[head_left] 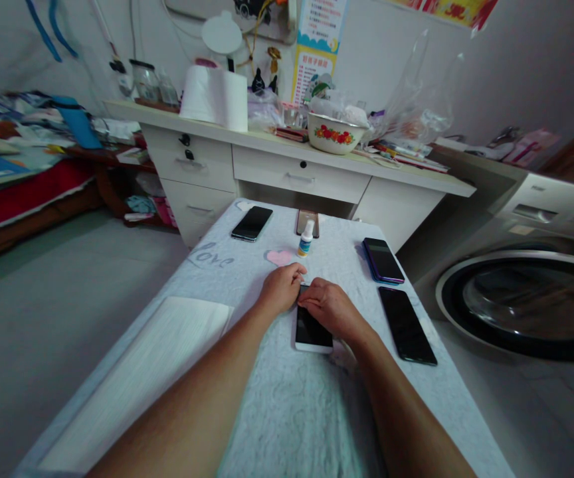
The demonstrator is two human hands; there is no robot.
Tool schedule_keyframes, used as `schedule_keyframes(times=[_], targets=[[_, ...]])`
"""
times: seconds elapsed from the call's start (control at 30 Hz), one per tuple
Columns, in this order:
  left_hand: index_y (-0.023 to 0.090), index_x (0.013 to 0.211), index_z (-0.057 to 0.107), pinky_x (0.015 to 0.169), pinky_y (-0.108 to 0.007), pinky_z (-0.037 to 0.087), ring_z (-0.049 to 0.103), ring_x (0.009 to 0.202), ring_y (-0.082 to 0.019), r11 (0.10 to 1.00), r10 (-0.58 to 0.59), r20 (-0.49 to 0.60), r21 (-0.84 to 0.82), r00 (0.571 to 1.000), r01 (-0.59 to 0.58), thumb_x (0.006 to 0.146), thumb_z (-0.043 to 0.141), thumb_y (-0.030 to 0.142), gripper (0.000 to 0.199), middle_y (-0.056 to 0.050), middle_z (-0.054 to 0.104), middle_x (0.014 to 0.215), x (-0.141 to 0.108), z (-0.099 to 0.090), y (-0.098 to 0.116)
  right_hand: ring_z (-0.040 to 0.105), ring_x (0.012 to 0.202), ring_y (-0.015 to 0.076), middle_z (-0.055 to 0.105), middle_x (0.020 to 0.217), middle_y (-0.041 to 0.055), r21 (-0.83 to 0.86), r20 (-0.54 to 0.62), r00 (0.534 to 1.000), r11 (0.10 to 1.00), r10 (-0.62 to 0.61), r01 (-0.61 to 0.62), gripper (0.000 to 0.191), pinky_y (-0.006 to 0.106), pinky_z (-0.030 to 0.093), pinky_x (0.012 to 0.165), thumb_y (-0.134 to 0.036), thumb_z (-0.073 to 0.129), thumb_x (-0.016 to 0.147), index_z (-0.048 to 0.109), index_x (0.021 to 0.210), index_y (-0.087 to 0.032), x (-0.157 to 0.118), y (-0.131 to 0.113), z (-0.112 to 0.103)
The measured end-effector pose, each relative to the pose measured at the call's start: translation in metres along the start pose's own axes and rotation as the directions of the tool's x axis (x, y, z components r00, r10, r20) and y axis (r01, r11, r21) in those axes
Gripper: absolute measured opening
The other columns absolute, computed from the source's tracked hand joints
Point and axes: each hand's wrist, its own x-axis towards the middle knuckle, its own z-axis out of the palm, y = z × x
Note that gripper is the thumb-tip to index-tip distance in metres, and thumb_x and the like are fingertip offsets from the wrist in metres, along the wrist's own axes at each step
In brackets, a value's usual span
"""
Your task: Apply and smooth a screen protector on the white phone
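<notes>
A white-edged phone (313, 330) with a dark screen lies on the cloth-covered table (277, 398). My left hand (283, 288) rests beside its upper left corner, fingers curled together; whatever they may hold is too small to make out. Over the phone's upper part is my right hand (329, 307), its fingers pressed together against the screen; anything between them is hidden. Just beyond my hands stands a small white spray bottle (305, 240) with a blue and yellow label, next to a pink heart print (280, 257).
Dark phones lie at the back left (252, 223), the back right (384, 259) and the right edge (406, 325). A brown case (307, 219) sits behind the bottle. White sheets (152, 372) cover the left side. A desk (297, 174) and a washing machine (531, 265) stand beyond.
</notes>
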Motion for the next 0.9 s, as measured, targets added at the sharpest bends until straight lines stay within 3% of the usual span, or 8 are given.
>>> schedule_keyframes(times=[0.37, 0.6, 0.9], targets=[[0.020, 0.096, 0.063, 0.068, -0.022, 0.044, 0.063, 0.077, -0.013, 1.000, 0.010, 0.001, 0.000, 1.000, -0.010, 0.081, 0.050, 0.012, 0.022, 0.000, 0.070, 0.083, 0.0013, 0.0019, -0.0033, 0.055, 0.077, 0.0127, 0.058, 0.081, 0.0028, -0.199, -0.050, 0.977, 0.956, 0.208, -0.214, 0.021, 0.022, 0.036, 0.070, -0.019, 0.052, 0.090, 0.072, 0.085, -0.020, 0.0016, 0.0015, -0.0067], [0.020, 0.097, 0.063, 0.067, -0.022, 0.043, 0.062, 0.075, -0.012, 1.000, 0.008, 0.000, 0.001, 1.000, -0.008, 0.081, 0.050, 0.014, 0.021, 0.000, 0.069, 0.082, 0.0005, 0.0004, -0.0023, 0.057, 0.080, 0.0137, 0.061, 0.087, 0.0045, -0.231, -0.110, 0.941, 0.913, 0.320, -0.337, 0.023, 0.023, 0.036, 0.072, -0.020, 0.051, 0.090, 0.074, 0.093, -0.022, 0.0012, 0.0080, -0.0071], [0.020, 0.097, 0.063, 0.069, -0.022, 0.045, 0.063, 0.076, -0.013, 1.000, -0.001, 0.001, -0.002, 1.000, 0.001, 0.081, 0.051, 0.014, 0.021, 0.000, 0.069, 0.082, -0.0003, -0.0001, -0.0011, 0.056, 0.077, 0.0139, 0.060, 0.083, 0.0045, -0.190, -0.090, 0.962, 0.944, 0.257, -0.270, 0.021, 0.024, 0.037, 0.071, -0.018, 0.053, 0.088, 0.074, 0.088, -0.019, -0.0002, 0.0072, -0.0083]])
